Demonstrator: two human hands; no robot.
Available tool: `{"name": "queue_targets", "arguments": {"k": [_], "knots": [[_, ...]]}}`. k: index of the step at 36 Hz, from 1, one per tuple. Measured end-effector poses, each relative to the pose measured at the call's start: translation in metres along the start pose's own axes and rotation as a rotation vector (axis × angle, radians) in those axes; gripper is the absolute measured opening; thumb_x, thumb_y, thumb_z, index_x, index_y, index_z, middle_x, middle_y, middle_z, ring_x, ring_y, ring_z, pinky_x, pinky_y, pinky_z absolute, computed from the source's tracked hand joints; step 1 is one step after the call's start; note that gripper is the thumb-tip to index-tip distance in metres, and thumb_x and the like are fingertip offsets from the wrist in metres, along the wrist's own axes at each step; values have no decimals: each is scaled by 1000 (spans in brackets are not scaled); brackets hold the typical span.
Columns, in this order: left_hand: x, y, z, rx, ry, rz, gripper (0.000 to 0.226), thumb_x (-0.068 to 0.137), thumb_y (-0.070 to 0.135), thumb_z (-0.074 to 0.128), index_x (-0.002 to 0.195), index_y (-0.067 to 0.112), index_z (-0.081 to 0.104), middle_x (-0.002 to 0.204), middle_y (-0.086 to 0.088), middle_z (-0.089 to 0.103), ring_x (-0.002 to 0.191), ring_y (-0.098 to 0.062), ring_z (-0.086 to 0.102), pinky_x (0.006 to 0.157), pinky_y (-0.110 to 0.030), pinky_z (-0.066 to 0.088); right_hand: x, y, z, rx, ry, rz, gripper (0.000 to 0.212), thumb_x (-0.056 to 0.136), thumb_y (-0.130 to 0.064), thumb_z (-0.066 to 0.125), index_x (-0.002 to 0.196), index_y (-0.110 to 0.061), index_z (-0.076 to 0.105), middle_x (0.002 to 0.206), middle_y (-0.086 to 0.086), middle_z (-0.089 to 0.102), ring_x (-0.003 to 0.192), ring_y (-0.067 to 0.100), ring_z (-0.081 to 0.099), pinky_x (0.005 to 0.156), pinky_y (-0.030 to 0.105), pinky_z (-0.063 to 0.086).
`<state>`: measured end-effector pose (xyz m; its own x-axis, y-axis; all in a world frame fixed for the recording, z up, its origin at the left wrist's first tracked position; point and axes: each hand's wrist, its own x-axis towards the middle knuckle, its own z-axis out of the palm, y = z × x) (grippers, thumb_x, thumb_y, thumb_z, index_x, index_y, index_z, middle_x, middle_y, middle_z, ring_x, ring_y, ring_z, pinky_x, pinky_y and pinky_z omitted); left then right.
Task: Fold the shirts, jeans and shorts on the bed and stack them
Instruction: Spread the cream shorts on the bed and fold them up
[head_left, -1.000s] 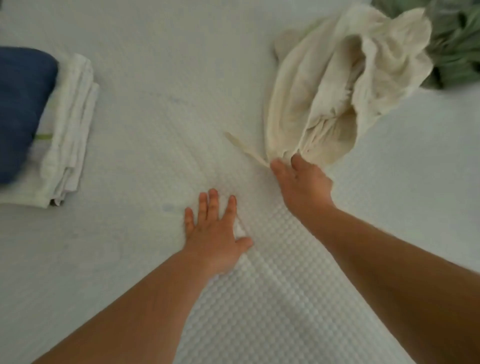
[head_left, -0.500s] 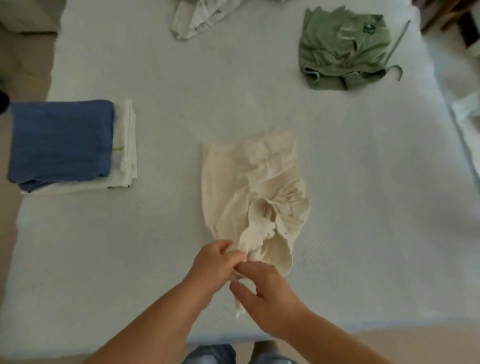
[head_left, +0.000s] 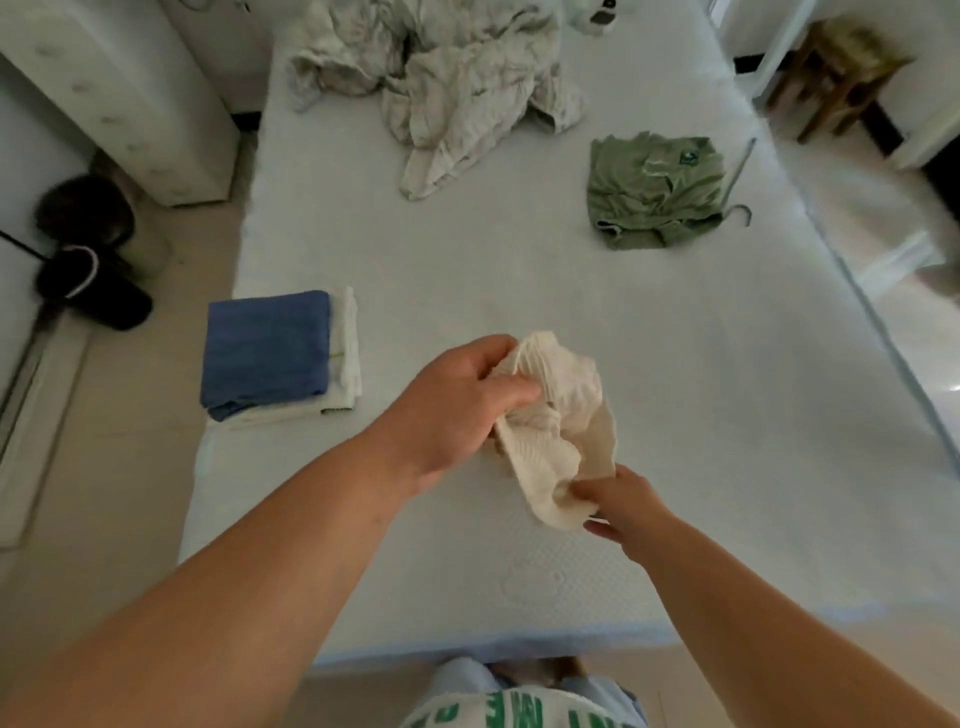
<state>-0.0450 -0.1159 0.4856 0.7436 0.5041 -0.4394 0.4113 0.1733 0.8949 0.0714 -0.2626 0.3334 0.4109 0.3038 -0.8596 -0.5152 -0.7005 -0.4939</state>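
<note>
Cream-coloured crumpled cloth garment (head_left: 558, 426) hangs bunched between both hands, above the near middle part of the pale blue quilted mattress (head_left: 519, 280). The left hand (head_left: 452, 415) grips the upper end of this garment; its fingers and thumb are curled around the gathered fabric, and the cloth comes out to the right of the palm. The right hand (head_left: 618, 506) pinches the lower edge of the garment, with the thumb on top of the fabric and the other fingers below it. So the garment lies between the two hands, to the right of the left hand and up-left of the right hand. I cannot tell if its lowest part touches the mattress.

On the left edge of the mattress, beside the left hand but apart from it, lies a folded stack: a blue folded cloth piece (head_left: 267, 353) on top of a white folded garment (head_left: 345, 353). On the far right part of the mattress lies a green crumpled garment (head_left: 654, 189), unfolded. At the far end of the mattress is a big heap of pale wrinkled fabric (head_left: 452, 78). On the floor to the left of the mattress stands a pair of dark fuzzy slippers (head_left: 88, 260).
</note>
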Motion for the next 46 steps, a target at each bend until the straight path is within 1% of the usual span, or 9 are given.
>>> {"name": "queue_targets", "arguments": {"k": [4, 7, 19, 25, 29, 33, 37, 41, 46], "knots": [[-3, 15, -30, 337, 223, 57, 5, 73, 22, 62, 72, 17, 64, 60, 13, 58, 60, -6, 52, 55, -12, 38, -23, -44, -20, 196, 99, -131, 16, 86, 1, 50, 94, -9, 59, 83, 6, 64, 73, 18, 62, 54, 27, 49], [2, 9, -57, 602, 410, 74, 16, 79, 16, 56, 64, 11, 57, 62, 1, 51, 54, -15, 43, 43, -22, 31, -50, -90, -43, 264, 125, -280, 16, 85, 0, 51, 85, -14, 60, 82, 6, 64, 72, 19, 63, 57, 28, 51], [17, 46, -108, 552, 531, -135, 19, 75, 15, 58, 58, 6, 56, 63, -8, 60, 61, -23, 58, 56, -28, 41, -159, -210, -92, -131, 197, -762, 18, 87, -10, 57, 81, -26, 63, 83, 0, 64, 73, 15, 63, 53, 24, 50], [10, 50, -109, 788, 343, -343, 23, 85, 27, 57, 76, 5, 58, 69, -6, 61, 57, -16, 55, 50, -23, 41, -194, -219, -88, 59, 80, -821, 22, 85, 1, 53, 91, -17, 65, 80, 4, 67, 66, 16, 70, 55, 29, 57], [6, 30, -77, 1203, 226, -217, 52, 79, 22, 55, 129, 21, 40, 113, -3, 59, 91, -22, 59, 57, -27, 38, -206, -213, -64, 98, -42, -834, 24, 88, 1, 48, 92, -16, 65, 65, 2, 67, 64, 18, 67, 67, 37, 55], [8, 8, -5, 943, 121, -9, 40, 71, 52, 60, 108, 39, 50, 100, 9, 63, 98, -20, 61, 73, -29, 42, -214, -212, -41, 155, -62, -839, 24, 88, 1, 47, 94, -13, 66, 77, 8, 67, 71, 24, 66, 69, 40, 56], [12, 7, 32, 648, 185, 131, 19, 87, 36, 49, 69, 30, 46, 74, 11, 54, 82, -20, 58, 67, -29, 42, -214, -210, -37, 206, -48, -839, 21, 87, -1, 49, 95, -6, 68, 81, 12, 66, 76, 26, 65, 66, 36, 56], [17, 13, 16, 441, 307, 182, 23, 91, 21, 42, 68, 18, 39, 69, 1, 47, 69, -21, 44, 62, -33, 36, -211, -209, -57, 298, 45, -839, 23, 87, -3, 51, 77, -14, 69, 63, 4, 69, 62, 20, 68, 60, 34, 57], [23, 33, -17, 120, 536, 129, 19, 89, 19, 43, 71, 12, 44, 72, -5, 45, 69, -21, 42, 59, -34, 34, -194, -205, -97, -83, 309, -862, 18, 85, -10, 57, 90, -24, 67, 92, 4, 64, 82, 21, 60, 71, 35, 53]]}}
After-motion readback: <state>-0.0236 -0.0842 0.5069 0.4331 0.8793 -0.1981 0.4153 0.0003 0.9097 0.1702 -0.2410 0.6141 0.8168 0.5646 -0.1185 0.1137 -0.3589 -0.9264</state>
